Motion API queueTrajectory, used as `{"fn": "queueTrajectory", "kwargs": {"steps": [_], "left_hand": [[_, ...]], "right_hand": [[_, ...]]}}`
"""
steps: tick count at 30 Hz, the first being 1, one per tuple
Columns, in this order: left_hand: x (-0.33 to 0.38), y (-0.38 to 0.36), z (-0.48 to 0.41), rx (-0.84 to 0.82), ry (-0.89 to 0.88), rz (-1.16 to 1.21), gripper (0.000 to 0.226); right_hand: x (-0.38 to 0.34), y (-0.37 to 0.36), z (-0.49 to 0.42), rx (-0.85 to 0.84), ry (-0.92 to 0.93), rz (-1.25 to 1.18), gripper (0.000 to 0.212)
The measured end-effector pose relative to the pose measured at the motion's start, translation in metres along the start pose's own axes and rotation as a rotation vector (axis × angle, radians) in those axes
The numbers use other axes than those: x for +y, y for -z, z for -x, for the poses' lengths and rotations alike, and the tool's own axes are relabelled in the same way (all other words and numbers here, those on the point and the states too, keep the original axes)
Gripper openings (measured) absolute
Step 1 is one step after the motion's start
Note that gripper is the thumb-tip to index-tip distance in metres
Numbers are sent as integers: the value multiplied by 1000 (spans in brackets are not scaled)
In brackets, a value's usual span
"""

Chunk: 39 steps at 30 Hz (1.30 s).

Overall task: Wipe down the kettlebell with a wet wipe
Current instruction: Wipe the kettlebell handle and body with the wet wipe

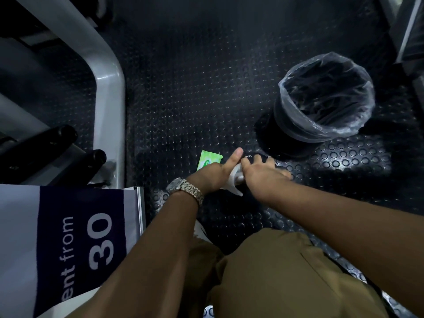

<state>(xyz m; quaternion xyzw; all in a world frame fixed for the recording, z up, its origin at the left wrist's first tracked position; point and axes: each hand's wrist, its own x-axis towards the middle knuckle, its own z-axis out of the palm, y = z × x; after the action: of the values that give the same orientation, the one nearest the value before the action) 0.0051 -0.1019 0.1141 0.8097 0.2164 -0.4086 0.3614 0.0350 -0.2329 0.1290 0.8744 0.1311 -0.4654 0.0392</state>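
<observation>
Your kettlebell (251,156) is almost lost in the dark. It is black on the black studded floor (183,99), and only a curved top edge and a few pale characters show past your fingertips. Your hands cover the rest, and its handle cannot be made out. It sits on the floor between the foot of the grey frame (110,92) and the bin (325,97), directly under your right hand and just right of your left thumb.

Your right hand (263,174) lies palm down on top of the kettlebell, with the fingers spread and fairly straight. Your left hand (213,176), with a metal watch (185,190) at the wrist, has the thumb stretched out straight toward the kettlebell. Its other fingers are hidden under the palm. They seem to be curled round the white wet wipe (236,179), which bunches out between your two hands against the near side of the kettlebell.

The green wipe packet (209,159) lies flat on the floor just beyond your left hand. The bin, lined with clear plastic, stands near the kettlebell on its far right. A sign (68,237) reading "30" is cut off at the lower left.
</observation>
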Motion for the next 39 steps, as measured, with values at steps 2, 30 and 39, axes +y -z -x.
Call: {"fn": "queueTrajectory", "kwargs": {"steps": [2, 30, 39], "left_hand": [[-4, -2, -1, 1, -29, -28, 72], [1, -3, -13, -42, -17, -203, 82], [2, -13, -16, -39, 104, -17, 102]], "right_hand": [[-1, 0, 0, -6, 0, -9, 97], [3, -6, -5, 39, 27, 8, 92], [2, -7, -6, 40, 8, 3, 106]]}}
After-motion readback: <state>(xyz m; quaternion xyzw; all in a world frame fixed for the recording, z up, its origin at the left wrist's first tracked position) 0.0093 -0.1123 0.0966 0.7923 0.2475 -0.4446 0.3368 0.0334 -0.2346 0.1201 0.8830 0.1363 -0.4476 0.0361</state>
